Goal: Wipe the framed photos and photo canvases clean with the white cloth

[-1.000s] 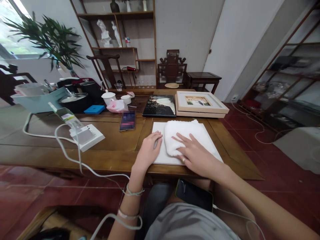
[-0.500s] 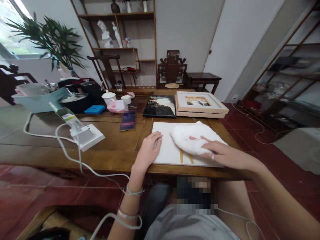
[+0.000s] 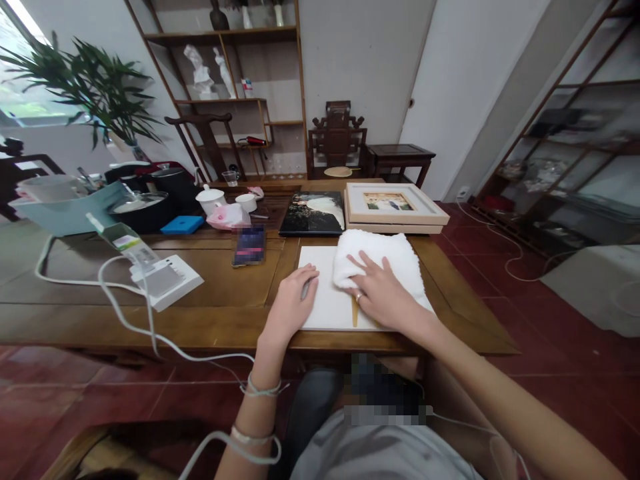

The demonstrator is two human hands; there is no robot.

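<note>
A white panel (image 3: 320, 313) lies flat near the table's front edge; part of a yellow-brown strip on it shows below the towel. My left hand (image 3: 294, 297) is closed at the panel's left edge, fingers together, with a small grey patch visible by the thumb that I cannot make out. A fluffy white towel (image 3: 400, 257), folded over, covers much of the panel's right side. On top of it lies my right hand (image 3: 377, 287), fingers spread and pressed into the cloth, a ring on one finger. The towel hides what is beneath.
Behind the panel are a dark picture panel (image 3: 313, 213) and stacked pale frames (image 3: 397, 217). A phone (image 3: 249, 245), a pink-and-white bag (image 3: 227, 217) and a blue box (image 3: 183, 225) lie to the left. A white device box (image 3: 170, 283) with a white cable (image 3: 150, 327) is nearer.
My right hand has slid the towel leftward and away from me over the panel, and its fingers have spread. My left hand stays at the panel's edge. The view has shifted slightly.
</note>
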